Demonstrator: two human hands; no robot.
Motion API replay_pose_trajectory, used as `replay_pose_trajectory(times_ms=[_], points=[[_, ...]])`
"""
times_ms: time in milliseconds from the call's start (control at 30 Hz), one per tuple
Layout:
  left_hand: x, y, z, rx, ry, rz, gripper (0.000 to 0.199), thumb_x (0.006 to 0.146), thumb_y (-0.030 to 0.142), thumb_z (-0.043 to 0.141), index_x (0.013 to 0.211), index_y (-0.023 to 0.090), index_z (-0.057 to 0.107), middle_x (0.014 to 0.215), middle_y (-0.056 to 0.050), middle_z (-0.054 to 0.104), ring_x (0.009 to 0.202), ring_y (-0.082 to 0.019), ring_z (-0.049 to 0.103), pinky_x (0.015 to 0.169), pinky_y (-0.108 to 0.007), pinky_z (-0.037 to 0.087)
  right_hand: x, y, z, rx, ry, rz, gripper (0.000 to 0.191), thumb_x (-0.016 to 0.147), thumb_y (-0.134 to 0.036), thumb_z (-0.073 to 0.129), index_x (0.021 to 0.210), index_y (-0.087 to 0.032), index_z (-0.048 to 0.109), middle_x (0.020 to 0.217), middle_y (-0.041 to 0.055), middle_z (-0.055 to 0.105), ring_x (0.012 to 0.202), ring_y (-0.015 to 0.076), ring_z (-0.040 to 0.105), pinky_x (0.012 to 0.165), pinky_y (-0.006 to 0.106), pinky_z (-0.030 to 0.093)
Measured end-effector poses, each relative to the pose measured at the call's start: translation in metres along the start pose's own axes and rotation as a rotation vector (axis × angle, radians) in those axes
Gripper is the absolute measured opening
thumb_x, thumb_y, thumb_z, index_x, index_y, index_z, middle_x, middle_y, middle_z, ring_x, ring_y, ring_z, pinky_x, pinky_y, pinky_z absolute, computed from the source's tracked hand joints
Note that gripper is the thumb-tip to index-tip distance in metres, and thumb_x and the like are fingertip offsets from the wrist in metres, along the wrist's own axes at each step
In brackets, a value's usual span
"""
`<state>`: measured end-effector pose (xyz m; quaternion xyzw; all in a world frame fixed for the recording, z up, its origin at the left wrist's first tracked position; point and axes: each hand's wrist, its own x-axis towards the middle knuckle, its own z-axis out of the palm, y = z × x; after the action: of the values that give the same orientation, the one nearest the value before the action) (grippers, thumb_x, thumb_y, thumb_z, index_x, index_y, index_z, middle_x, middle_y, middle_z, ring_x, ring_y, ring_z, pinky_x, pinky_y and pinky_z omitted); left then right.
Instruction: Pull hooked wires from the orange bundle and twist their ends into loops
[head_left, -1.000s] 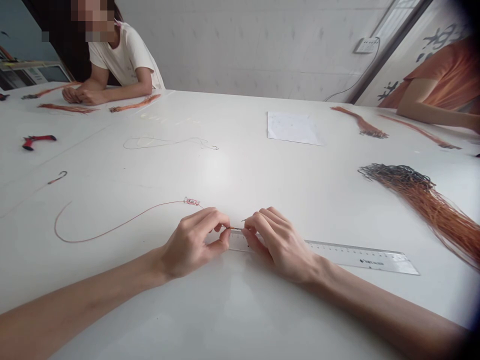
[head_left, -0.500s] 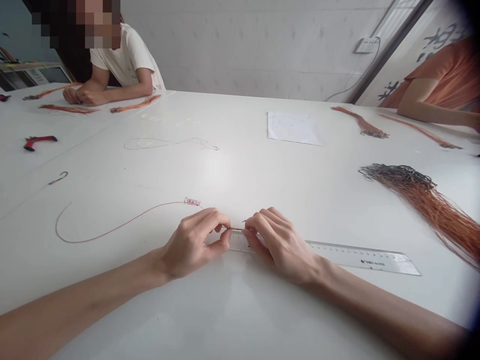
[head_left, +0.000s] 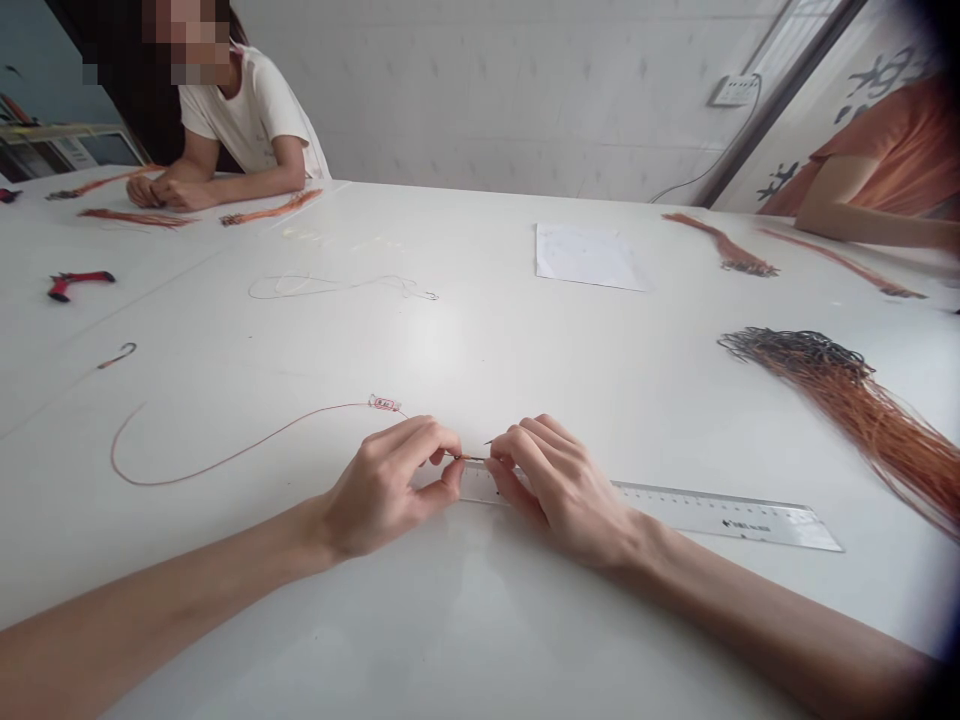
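A fish hook (head_left: 475,459) with an orange binding on its shank is stretched between my two hands, just above a clear ruler (head_left: 727,517). My left hand (head_left: 397,480) pinches the line end of the shank between thumb and forefinger. At the bend, my right hand (head_left: 555,485) grips the hook, whose dark tip pokes up by the forefinger. Fishing line (head_left: 225,462) curls out left from behind my left hand, with a small clear tag (head_left: 385,403) bearing red print on it. Part of the ruler lies hidden beneath my right hand.
To the right lies a large bundle of hooks with orange lines (head_left: 847,385). A single hook (head_left: 118,355) and red-handled pliers (head_left: 81,283) are at left. Beyond are a loose line (head_left: 330,285) and a paper sheet (head_left: 589,257). Two people sit at the table's far side.
Both my hands and the hook stay practically still. The person at far left has shifted their head slightly.
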<state>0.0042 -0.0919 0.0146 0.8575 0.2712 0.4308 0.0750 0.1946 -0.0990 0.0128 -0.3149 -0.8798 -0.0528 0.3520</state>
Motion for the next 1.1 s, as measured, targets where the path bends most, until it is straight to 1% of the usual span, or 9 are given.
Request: replay_pose_trajectory(times_ms=[500, 833, 1100], points=[[0.0012, 0.0007, -0.0005, -0.014, -0.001, -0.008, 0.014, 0.081, 0.004, 0.048, 0.076, 0.017, 0.049, 0.062, 0.003, 0.047, 0.057, -0.007, 0.044, 0.051, -0.019, 0.041, 0.0005, -0.0004, -0.0011, 0.003, -0.006, 0.003, 0.015, 0.090, -0.011, 0.042, 0.077, -0.019, 0.042, 0.060, -0.0021, 0.048, 0.053, 0.0104, 0.037, 0.056, 0.023, 0.033], [0.0006, 0.0001, -0.0002, 0.004, 0.006, 0.002, 0.016, 0.079, 0.001, 0.048, 0.076, 0.017, 0.049, 0.062, 0.003, 0.047, 0.056, -0.007, 0.043, 0.051, -0.018, 0.040, -0.0004, 0.0009, 0.0001, 0.005, -0.013, -0.008, 0.015, 0.089, -0.012, 0.043, 0.076, -0.019, 0.042, 0.060, -0.0020, 0.047, 0.053, 0.0103, 0.037, 0.056, 0.023, 0.032], [0.0006, 0.0002, 0.0002, 0.000, 0.003, -0.008, 0.015, 0.080, 0.003, 0.048, 0.077, 0.017, 0.049, 0.063, 0.003, 0.048, 0.057, -0.007, 0.043, 0.052, -0.019, 0.041, -0.0001, 0.0002, -0.0004, 0.002, -0.009, 0.001, 0.015, 0.089, -0.011, 0.042, 0.076, -0.019, 0.042, 0.060, -0.0023, 0.048, 0.053, 0.0103, 0.038, 0.056, 0.024, 0.033]])
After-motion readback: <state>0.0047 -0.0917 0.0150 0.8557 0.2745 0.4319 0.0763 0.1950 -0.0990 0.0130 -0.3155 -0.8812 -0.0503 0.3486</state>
